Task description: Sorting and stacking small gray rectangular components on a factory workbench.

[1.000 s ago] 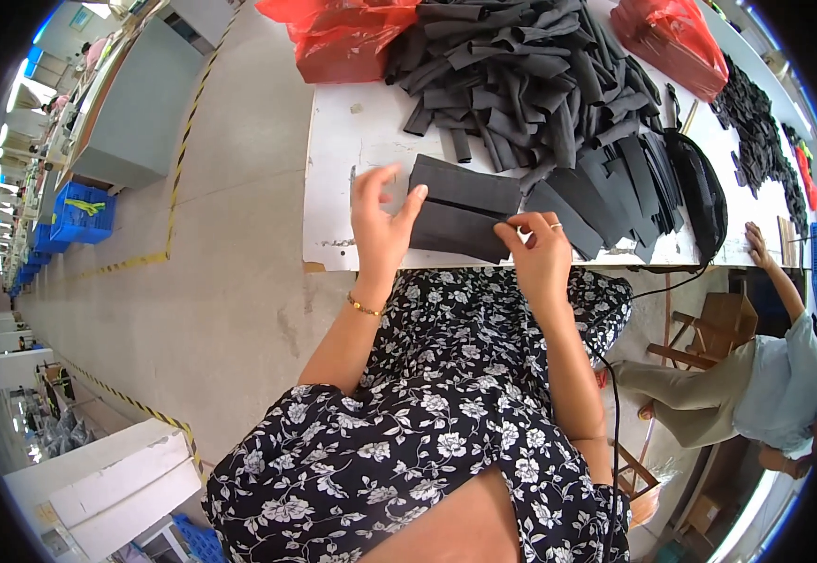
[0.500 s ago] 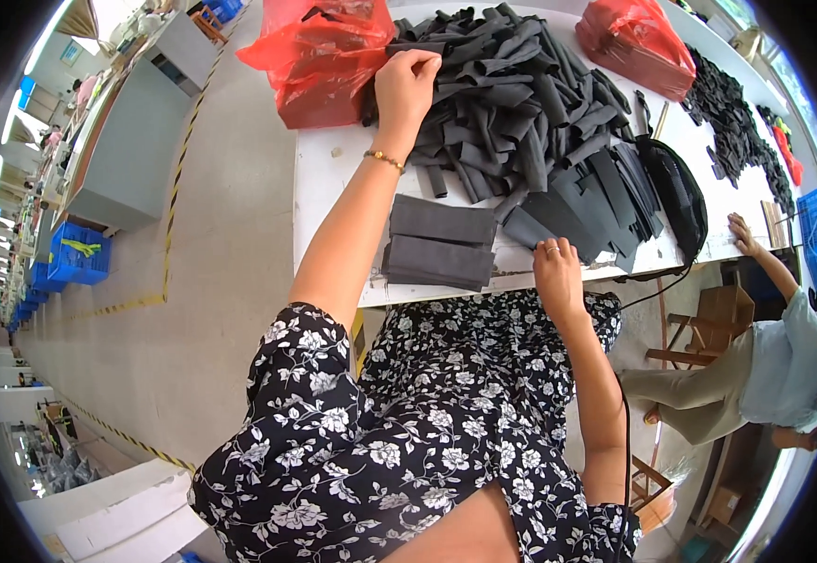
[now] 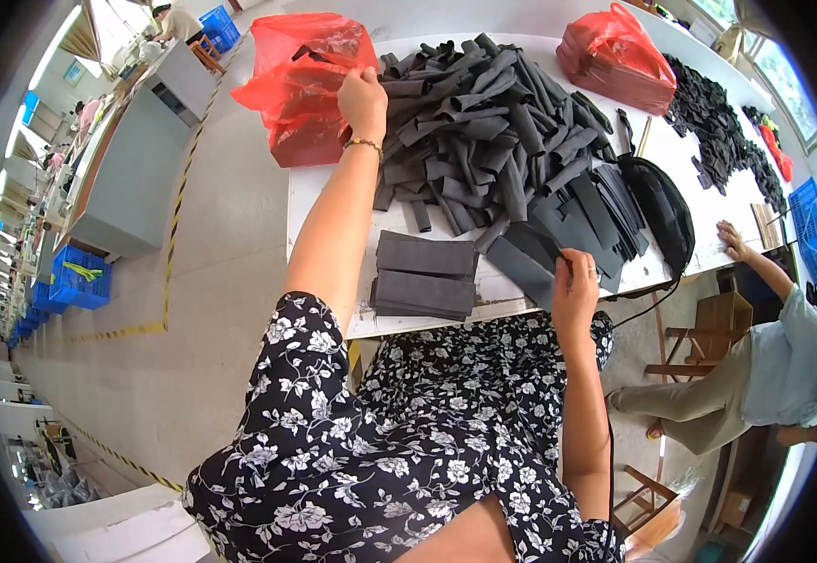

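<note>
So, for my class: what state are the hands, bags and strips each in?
Left hand: curled
Right hand: pinching a dark strip
Left red bag: crumpled
Right red bag: bulging, top gathered
Strip heap: loose, jumbled
Two strip stacks: flat, side by side
Fanned strips: overlapping

The left arm [image 3: 333,220] reached out nearly straight, from about nine o'clock up to the left hand [image 3: 363,103] between eleven and twelve, its fingers curled inward and their tips hidden. The right forearm [image 3: 585,422] rose from five o'clock to the right hand [image 3: 576,296] at three, thumb and fingers drawn together, pointing roughly toward twelve.
</note>
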The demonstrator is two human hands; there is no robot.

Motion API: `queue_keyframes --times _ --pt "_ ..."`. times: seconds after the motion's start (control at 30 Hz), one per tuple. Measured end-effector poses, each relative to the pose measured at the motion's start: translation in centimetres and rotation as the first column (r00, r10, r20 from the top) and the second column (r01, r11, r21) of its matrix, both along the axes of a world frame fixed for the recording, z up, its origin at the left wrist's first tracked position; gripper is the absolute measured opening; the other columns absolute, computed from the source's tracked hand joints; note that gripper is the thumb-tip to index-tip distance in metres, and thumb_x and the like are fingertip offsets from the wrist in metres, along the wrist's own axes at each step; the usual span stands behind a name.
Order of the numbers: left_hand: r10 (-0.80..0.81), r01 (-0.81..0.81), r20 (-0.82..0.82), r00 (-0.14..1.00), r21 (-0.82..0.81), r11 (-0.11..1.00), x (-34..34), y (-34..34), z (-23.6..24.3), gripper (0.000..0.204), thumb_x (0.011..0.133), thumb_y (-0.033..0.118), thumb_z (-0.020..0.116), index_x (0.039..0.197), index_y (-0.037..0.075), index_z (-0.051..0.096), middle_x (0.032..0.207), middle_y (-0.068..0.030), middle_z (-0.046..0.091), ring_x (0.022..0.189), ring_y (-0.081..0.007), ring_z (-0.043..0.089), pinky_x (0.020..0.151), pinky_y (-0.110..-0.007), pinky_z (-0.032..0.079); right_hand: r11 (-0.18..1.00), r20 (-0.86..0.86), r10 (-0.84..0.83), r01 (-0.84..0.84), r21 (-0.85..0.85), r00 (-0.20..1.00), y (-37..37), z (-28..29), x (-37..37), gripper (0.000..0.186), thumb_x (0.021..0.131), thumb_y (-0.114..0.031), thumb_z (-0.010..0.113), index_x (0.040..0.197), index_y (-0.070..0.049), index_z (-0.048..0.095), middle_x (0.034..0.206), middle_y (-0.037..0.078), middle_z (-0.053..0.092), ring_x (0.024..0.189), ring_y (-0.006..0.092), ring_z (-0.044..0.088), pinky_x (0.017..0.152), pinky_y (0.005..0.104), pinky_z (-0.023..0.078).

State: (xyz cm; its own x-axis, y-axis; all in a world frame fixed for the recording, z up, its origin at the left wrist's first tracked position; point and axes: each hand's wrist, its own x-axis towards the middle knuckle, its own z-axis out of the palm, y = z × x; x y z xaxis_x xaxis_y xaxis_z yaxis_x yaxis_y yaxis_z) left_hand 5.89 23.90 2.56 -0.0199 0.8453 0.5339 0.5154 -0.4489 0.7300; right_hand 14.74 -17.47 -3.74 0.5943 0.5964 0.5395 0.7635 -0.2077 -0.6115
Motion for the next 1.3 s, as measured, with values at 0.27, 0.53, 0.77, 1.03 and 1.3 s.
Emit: queue_keyframes --times 0.27,0.53,0.77,1.03,1.3 --pt "-0.083 0.335 0.42 0.904 -0.572 0.749 0.1 0.7 -4.0 0.039 0.077 0.035 0.08 0.071 -0.002 0.067 0.069 -0.0135 0.068 0.072 -0.0255 0.069 0.066 -0.036 0.055 0.993 -0.434 0.111 -0.081 0.086 0.894 0.8 2.7 -3.6 0.023 0.098 -0.008 0.054 0.118 0.001 0.049 0.098 0.016 0.059 0.085 0.0264 0.057 0.079 0.0366 0.047" --pt "0.105 0.896 0.985 0.14 -0.171 0.41 -6.8 -8.1 -1.7 0.012 0.091 0.005 0.064 0.099 -0.002 0.061 0.097 -0.0149 0.068 0.087 -0.0282 0.069 0.081 -0.043 0.062 0.93 -0.003 0.368 -0.368 0.022 0.93 3.3 5.2 -5.6 0.031 0.08 -0.004 0.073 0.098 -0.001 0.048 0.092 0.016 0.054 0.098 0.0376 0.053 0.082 0.0423 0.044" --pt "0.146 0.967 0.989 0.027 -0.063 0.245 -10.8 -15.7 -1.0 0.014 0.089 0.005 0.066 0.1 -0.004 0.063 0.104 -0.0188 0.067 0.106 -0.032 0.065 0.091 -0.046 0.058 0.901 -0.021 0.434 -0.434 0.003 0.901 4.8 7.8 -6.3 0.054 0.079 -0.005 0.072 0.13 -0.004 0.055 0.105 0.012 0.061 0.096 0.0314 0.054 0.085 0.04 0.044" --pt "0.031 0.983 0.998 0.051 -0.055 0.174 -11.6 -18.2 -1.4 0.021 0.092 0.003 0.061 0.108 -0.01 0.058 0.11 -0.0226 0.064 0.104 -0.0353 0.065 0.087 -0.039 0.061 0.91 0.019 0.413 -0.413 0.023 0.911 4.1 8.8 -6.5 0.041 0.076 -0.007 0.075 0.116 -0.008 0.068 0.104 0.007 0.058 0.091 0.024 0.056 0.084 0.0366 0.043" --pt "0.035 0.988 0.989 0.141 -0.143 0.057 -11.1 -19.8 -1.7 0.023 0.093 0.009 0.063 0.111 -0.004 0.06 0.109 -0.0187 0.066 0.102 -0.0247 0.067 0.086 -0.03 0.06 0.918 0.178 0.397 -0.391 -0.069 0.9 4.2 9.7 -6.5 0.034 0.078 -0.005 0.073 0.112 -0.009 0.07 0.101 0.006 0.058 0.091 0.0228 0.055 0.082 0.035 0.042"
